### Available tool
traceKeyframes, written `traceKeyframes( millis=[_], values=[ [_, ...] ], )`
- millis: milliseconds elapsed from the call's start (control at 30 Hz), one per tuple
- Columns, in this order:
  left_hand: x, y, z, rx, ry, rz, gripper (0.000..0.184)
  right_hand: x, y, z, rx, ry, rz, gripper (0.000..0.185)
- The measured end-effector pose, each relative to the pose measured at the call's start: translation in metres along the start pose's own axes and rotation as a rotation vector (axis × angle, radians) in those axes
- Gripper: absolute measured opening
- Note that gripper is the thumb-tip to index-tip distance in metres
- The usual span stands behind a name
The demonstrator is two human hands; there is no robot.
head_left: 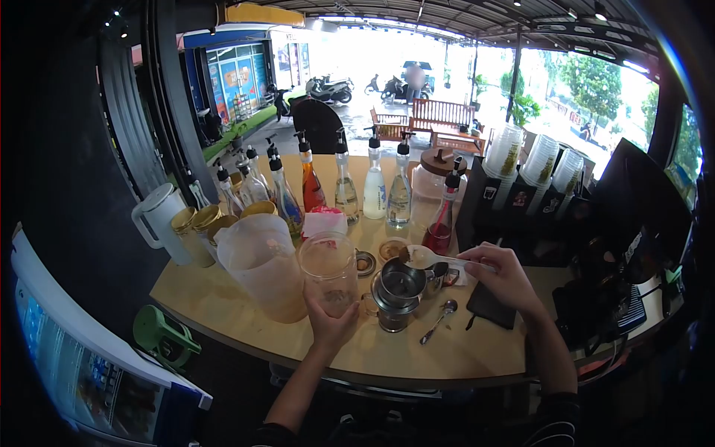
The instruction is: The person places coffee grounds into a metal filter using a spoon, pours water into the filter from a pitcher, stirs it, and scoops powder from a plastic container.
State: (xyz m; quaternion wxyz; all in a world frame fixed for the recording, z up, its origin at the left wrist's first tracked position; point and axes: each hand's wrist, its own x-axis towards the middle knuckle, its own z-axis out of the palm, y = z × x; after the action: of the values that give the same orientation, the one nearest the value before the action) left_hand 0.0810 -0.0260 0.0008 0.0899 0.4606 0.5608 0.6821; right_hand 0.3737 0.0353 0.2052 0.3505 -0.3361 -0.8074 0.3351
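My left hand (333, 325) is wrapped round the lower part of a clear plastic jar (328, 257) with a little dark matter near its bottom. Between the fingers of my right hand (505, 274) is the handle of a white plastic scoop (424, 257) bearing brown powder. The scoop is above the rim of a metal drip coffee filter (402, 284), which sits over a cup (393, 319). A metal spoon (438, 322) lies to the right of the cup. Behind the filter are a round metal lid (364, 263) and a small round container (392, 248).
A large frosted pitcher (261, 261) stands left of the jar. Several pump bottles (346, 190) line the back of the wooden counter (357, 361). Stacked plastic cups (536, 162) are in a black holder at right, with a dark pouch (493, 304) nearer me.
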Motion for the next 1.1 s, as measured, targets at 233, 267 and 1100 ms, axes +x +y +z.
traceKeyframes(
  millis=[233,267,1100],
  values=[
    [0.000,0.006,-0.001,0.011,-0.010,-0.005,0.107,-0.020,0.008,0.005,-0.074,0.141,0.005,0.020],
    [0.000,0.006,-0.001,-0.001,-0.011,-0.009,0.107,-0.021,0.011,0.005,-0.139,0.122,0.010,0.020],
    [0.002,0.012,-0.002,-0.070,-0.051,-0.027,0.105,-0.011,0.015,0.027,-0.215,0.195,-0.098,0.019]
  ],
)
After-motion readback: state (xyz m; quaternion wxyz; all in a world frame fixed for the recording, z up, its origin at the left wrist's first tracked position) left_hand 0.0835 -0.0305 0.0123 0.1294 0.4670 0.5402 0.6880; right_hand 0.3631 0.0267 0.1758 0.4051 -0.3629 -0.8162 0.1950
